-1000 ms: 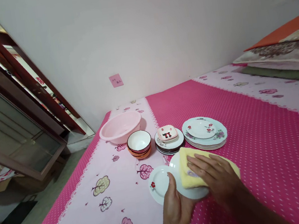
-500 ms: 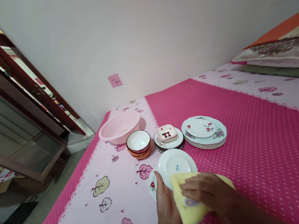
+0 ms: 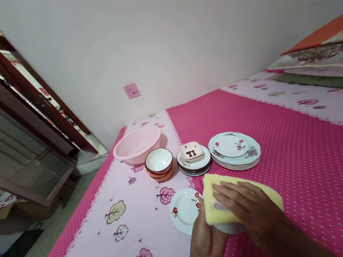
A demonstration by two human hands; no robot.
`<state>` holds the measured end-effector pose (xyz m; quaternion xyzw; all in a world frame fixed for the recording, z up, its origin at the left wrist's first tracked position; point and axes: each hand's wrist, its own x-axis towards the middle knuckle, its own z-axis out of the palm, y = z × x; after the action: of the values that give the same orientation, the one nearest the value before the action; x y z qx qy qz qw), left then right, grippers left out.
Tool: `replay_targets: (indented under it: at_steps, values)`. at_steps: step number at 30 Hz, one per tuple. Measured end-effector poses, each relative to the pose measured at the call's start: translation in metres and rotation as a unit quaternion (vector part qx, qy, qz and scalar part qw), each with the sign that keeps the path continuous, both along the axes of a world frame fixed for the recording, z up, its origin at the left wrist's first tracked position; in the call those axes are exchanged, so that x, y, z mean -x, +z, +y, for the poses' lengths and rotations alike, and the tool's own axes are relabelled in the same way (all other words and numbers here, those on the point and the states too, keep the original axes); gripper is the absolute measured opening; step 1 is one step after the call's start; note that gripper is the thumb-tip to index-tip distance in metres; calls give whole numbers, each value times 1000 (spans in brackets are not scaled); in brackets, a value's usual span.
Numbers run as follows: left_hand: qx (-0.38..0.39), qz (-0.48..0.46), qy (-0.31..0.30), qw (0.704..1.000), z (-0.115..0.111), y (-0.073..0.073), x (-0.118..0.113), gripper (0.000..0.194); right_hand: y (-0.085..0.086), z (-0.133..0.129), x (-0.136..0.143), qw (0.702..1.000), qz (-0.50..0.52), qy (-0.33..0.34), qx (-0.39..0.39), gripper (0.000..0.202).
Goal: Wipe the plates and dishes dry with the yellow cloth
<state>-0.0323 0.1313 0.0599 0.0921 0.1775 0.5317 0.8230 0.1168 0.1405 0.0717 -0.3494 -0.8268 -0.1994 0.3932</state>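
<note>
My left hand grips a white plate from its left side and below. Most of that plate is hidden under a folded yellow cloth. Fingers lying flat, my right hand presses the cloth onto the plate. Just left of the cloth, a small white plate with red flowers lies on the bedspread, partly behind my left thumb.
Beyond my hands are stacked bowls, dark-edged plates topped by a small square dish, and a stack of flowered plates. A pink basin stands behind the bowls. Pillows lie at right.
Both hands have moved right with the held plate and cloth. The cloth now covers nearly all of the held plate, and more of the flowered plate on the bed shows.
</note>
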Motion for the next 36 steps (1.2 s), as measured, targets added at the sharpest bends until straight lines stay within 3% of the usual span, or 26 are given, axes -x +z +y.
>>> replay_targets:
  at_steps: [5, 9, 15, 20, 25, 30, 36]
  values:
    - [-105, 8, -41, 994, 2, 1, 7, 62, 6, 3, -20, 998, 0, -40, 40, 40]
    - [-112, -8, -24, 993, 7, -3, 12, 65, 1, 4, -24, 996, 17, -61, 62, 40]
    - [-83, -11, 43, 996, 13, -2, 24, 67, -21, -2, -20, 997, -8, -50, 66, 45]
    - [-52, 6, 98, 994, 17, -10, 34, 63, -31, -15, 6, 998, -11, -21, 56, 42]
    - [-42, 4, 23, 999, 15, -5, 33, 75, -22, -21, 28, 1000, -6, 27, 2, 35]
    - [37, -36, -26, 998, 8, 5, 23, 83, -12, -17, 31, 996, -36, 84, -25, 39]
    - [111, -124, -19, 986, -2, 1, 11, 58, -14, -7, 29, 998, 47, 48, -5, 39]
